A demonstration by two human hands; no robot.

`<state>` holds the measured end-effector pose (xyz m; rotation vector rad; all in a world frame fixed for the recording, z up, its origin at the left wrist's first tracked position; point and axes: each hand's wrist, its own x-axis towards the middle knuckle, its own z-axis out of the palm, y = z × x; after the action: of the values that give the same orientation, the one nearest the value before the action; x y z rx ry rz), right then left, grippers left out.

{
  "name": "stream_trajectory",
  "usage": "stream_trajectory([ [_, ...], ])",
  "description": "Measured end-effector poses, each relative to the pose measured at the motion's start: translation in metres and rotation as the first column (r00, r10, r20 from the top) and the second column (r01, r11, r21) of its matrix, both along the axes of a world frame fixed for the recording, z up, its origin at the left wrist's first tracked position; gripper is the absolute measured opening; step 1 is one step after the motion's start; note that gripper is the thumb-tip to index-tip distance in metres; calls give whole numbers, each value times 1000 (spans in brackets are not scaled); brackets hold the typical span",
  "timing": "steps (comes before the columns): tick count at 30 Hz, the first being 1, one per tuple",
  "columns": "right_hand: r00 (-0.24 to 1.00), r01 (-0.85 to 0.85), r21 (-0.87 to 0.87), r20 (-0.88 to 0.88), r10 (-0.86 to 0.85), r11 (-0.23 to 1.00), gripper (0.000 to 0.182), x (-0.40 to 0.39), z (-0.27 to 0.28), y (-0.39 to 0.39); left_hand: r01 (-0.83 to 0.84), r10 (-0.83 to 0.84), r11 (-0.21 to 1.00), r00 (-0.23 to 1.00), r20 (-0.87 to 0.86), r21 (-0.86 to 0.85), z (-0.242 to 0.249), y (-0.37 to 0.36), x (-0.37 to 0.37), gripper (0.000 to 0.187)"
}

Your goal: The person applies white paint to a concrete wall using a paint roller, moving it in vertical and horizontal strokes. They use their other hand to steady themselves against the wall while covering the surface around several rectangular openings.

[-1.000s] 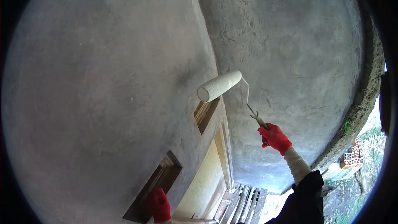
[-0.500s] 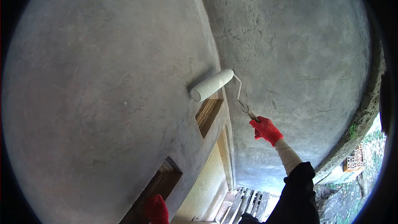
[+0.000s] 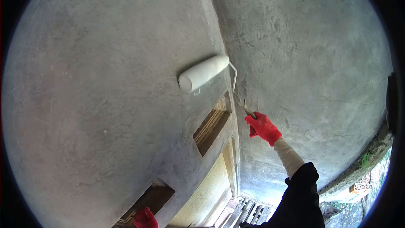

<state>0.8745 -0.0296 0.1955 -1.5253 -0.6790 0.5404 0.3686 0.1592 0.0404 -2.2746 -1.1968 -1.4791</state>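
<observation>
My right hand, in a red glove, is closed round the handle of a paint roller. The white roller sleeve lies against the grey plastered wall, just above a rectangular opening and near the corner line. A few pale specks show on the wall beside the sleeve. My left hand, also gloved in red, is at the bottom edge beside a lower dark opening; most of its fingers are hidden, and whether it holds anything cannot be made out.
A second grey surface meets the wall along a ridge. Below the openings is a pale yellowish panel with a wooden frame. Dark slats lie at the bottom. Perforated bricks and greenery show outside at the lower right.
The roller and my right hand have moved up and left along the wall. My left hand has shifted down and left in view. The view itself has shifted slightly.
</observation>
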Motion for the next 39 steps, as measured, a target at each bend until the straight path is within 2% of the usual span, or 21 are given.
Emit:
stream_trajectory([
  [1,999,-7,35,32,6,999,33,4,13,5,-12,12,1000,1000,2,-1,9,-9,4,25],
  [3,997,-16,92,81,8,996,36,14,38,15,-269,266,963,924,-274,25,29,-29,10,25],
  [6,988,-9,149,155,-14,989,33,17,88,25,-239,241,970,965,-100,35,31,-27,14,24],
  [10,982,-37,95,190,18,995,38,30,111,28,-345,344,938,935,-85,4,16,-19,12,26],
  [12,982,-52,121,185,29,991,34,36,89,28,-153,204,968,944,259,-201,17,-19,18,28],
  [15,979,-67,85,196,49,994,27,49,26,24,-161,222,969,902,371,-187,25,-23,32,31],
  [17,925,-103,6,368,94,995,32,49,-23,13,-129,196,974,891,409,-186,29,-25,36,31],
  [18,990,-36,-71,136,46,997,31,35,-28,7,-96,171,978,877,449,-186,30,-26,38,31],
  [19,991,-32,-106,125,45,994,31,34,-47,3,-97,172,978,878,446,-185,27,-23,35,31],
  [21,998,-35,-134,40,41,990,32,28,-74,-2,-170,204,974,948,245,-151,25,-18,30,32],
  [23,999,-37,-158,18,40,987,32,27,-80,-3,-191,223,971,938,265,-141,30,-25,40,32],
  [25,999,-34,-135,-17,32,990,31,22,-68,-3,-209,239,968,931,274,-137,34,-28,44,32],
  [28,987,-71,1,145,70,997,32,35,-42,8,-301,305,952,950,66,-54,27,-18,32,29],
  [30,986,-125,32,114,121,992,38,39,7,10,-232,260,961,944,202,-150,6,0,22,31],
  [31,986,-129,34,107,125,991,40,39,29,14,-258,262,965,962,81,-55,4,1,16,35],
  [32,815,-236,9,547,193,972,41,68,12,23,-247,264,962,952,156,-117,-3,2,14,35],
  [33,608,-230,66,789,90,971,44,77,10,29,-207,251,950,952,178,-234,-1,-2,11,35],
  [34,696,-213,29,706,131,977,33,73,28,29,-188,273,941,914,300,-282,-4,-2,16,35],
  [35,950,-150,155,296,99,977,36,52,37,31,-195,295,909,925,238,-369,1,-5,10,36],
  [36,964,-137,110,241,107,984,36,44,25,31,-197,265,935,940,213,-295,7,-8,18,32],
  [39,995,-65,56,80,61,996,30,33,-8,32,-208,279,908,948,153,-365,10,-8,20,32],
])
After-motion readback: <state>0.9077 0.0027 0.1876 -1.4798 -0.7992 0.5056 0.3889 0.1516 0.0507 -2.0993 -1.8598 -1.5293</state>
